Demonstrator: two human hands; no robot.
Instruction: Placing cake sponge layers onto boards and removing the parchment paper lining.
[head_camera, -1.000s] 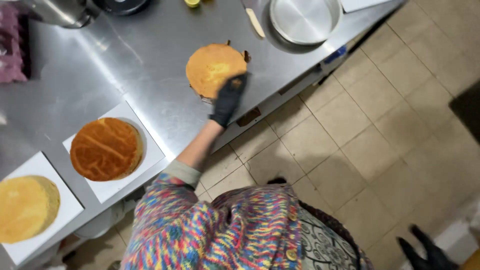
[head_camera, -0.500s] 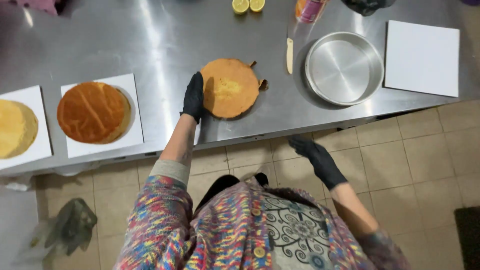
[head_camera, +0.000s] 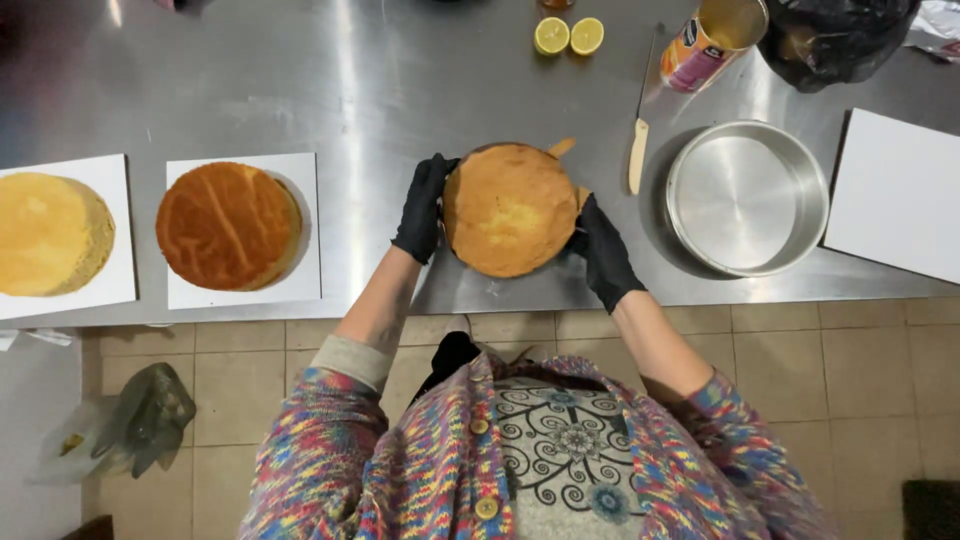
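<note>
Left hand (head_camera: 424, 208) and right hand (head_camera: 602, 252), both black-gloved, have their fingers cupped against opposite sides of the round sponge cake (head_camera: 511, 209). It lies between them on the steel table (head_camera: 350, 90). Beige tiled floor (head_camera: 850, 400) lies below the table edge; an empty round pan (head_camera: 747, 197) sits just beyond the right fingers.

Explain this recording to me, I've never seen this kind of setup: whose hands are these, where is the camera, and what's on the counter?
The single view comes from a camera on the person's head, looking down. Both hands wear black gloves: the left hand and right hand cup opposite sides of a round sponge cake on the steel counter. To the left, two more cakes sit on white boards, one darker, one pale. To the right lie a knife, an empty round tin and a bare white board. Two lemon halves lie further back.
</note>
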